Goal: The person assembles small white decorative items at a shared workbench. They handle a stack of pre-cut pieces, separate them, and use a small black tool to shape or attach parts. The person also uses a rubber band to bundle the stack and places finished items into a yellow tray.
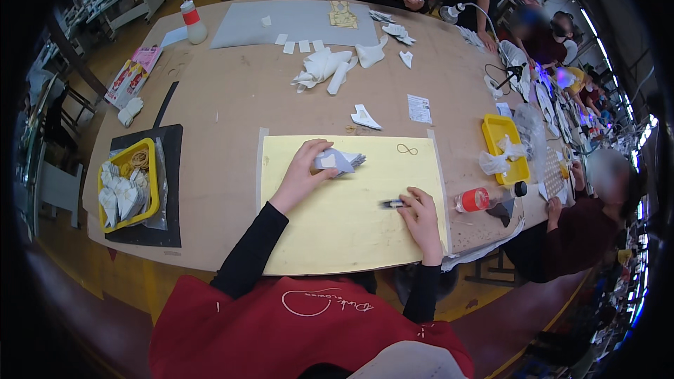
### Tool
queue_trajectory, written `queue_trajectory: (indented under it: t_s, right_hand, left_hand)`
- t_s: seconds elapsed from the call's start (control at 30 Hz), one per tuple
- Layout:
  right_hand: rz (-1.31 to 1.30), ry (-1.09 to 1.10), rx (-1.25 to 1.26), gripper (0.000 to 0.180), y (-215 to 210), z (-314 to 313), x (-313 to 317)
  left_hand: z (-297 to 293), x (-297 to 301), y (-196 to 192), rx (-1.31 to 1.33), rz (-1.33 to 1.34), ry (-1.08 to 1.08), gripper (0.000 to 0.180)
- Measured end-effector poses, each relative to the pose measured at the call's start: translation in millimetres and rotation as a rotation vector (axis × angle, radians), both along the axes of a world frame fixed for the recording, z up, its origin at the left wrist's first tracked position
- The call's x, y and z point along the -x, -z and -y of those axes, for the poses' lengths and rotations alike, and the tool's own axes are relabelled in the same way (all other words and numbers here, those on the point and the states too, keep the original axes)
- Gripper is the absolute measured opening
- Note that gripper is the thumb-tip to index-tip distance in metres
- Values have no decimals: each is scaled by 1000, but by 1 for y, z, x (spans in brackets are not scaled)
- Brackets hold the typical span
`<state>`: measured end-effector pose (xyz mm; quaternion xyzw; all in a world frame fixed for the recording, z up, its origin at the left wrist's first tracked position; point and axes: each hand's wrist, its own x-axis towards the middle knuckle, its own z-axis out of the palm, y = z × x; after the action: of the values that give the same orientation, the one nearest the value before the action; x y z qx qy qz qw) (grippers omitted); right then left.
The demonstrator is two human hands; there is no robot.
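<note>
Red apron cloth (309,326) fills the bottom of the view, and both black-sleeved forearms reach up from it over a pale yellow rectangular cutting mat (351,238) on the brown board worktable (232,98).

Left hand (303,172) lies curled, fingers closed down over a small stack of grey-white pointed fabric pieces (339,161), which fans out just past its fingertips on the mat's upper part. Right hand (421,219) is closed narrowly around a small dark brush-like tool (393,203), whose tip points toward the left hand and rests on or just above the mat; I cannot tell whether it touches.

To do this step well, as I judge it, the left fingers should pin the stack flat and peel off only one piece, keeping the others squared so nothing shifts. The tool wants a low, steady angle and a light stroke along the piece's edge, working over the mat rather than the bare board.

Just beyond the right hand stands a clear squeeze bottle with a red cap (476,200), lying tilted; farther out sits a yellow plastic tray (504,130). Well off past the left hand, another yellow tray of white pieces (126,193) rests on a black mat.
</note>
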<state>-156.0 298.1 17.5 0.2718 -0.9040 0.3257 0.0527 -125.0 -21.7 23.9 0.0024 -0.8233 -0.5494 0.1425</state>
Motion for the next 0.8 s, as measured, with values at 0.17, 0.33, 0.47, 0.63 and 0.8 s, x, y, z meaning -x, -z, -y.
queue_trajectory:
  t_s: [0.17,0.33,0.47,0.63,0.8]
  right_hand:
    - [49,63,55,23,18,1,2]
    - [135,71,430,28,-10,42,15]
    - [-86,-56,266,21,-63,82,39]
    - [-103,-104,360,20,-40,127,116]
    - [-97,133,174,24,35,147,164]
  left_hand:
    - [7,-3,-1,111,-12,32,47]
    - [5,1,6,99,-44,22,42]
    - [10,0,9,441,-142,-11,41]
    - [6,-3,-7,473,-194,12,39]
    - [1,6,4,521,-271,-18,30]
